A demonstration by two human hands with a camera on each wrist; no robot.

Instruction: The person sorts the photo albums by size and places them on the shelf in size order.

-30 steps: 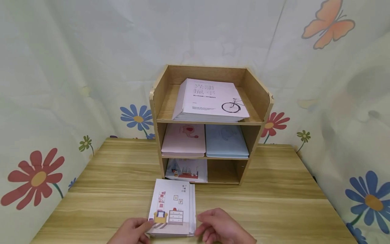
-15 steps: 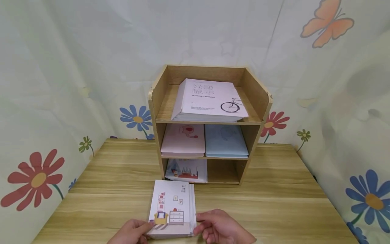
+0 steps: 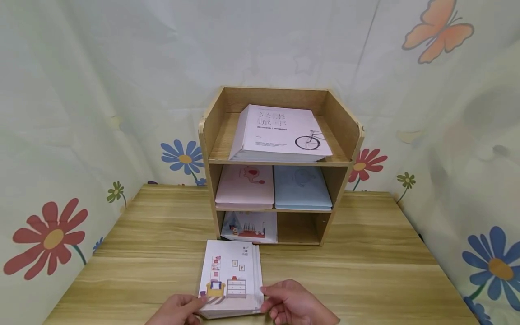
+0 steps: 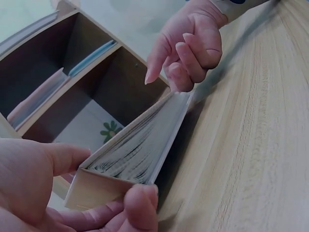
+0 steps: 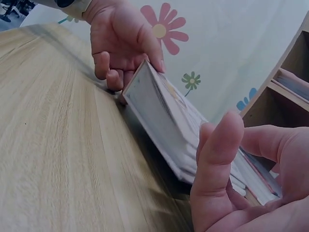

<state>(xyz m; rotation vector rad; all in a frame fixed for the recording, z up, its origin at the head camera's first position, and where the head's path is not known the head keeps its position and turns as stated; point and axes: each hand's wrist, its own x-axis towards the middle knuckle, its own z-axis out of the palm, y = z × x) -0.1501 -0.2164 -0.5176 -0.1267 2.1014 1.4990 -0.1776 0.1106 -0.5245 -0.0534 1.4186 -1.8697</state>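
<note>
A white book [image 3: 227,275], with an armchair and a chest of drawers drawn on its cover, lies at the near edge of the table. My left hand [image 3: 178,309] grips its near left corner, thumb on the cover and fingers underneath, at the spine in the left wrist view. My right hand [image 3: 294,302] holds the near right corner with curled fingers and thumb at the page edge. Slightly parted pages show in the left wrist view, where the right hand [image 4: 193,53] is at the far corner. In the right wrist view, my fingers [image 5: 219,154] partly hide the book [image 5: 164,121].
A wooden shelf unit [image 3: 353,142] stands behind the book. On top lies a thick book [image 3: 280,133] with a bicycle; below are a pink folder [image 3: 243,187], a blue folder [image 3: 302,187] and an illustrated book [image 3: 248,225]. A flowered curtain [image 3: 122,90] surrounds the table [image 3: 378,266].
My right hand has come into contact with the book's right edge. The book's near right corner has shifted very slightly rightward. My left hand keeps its grip.
</note>
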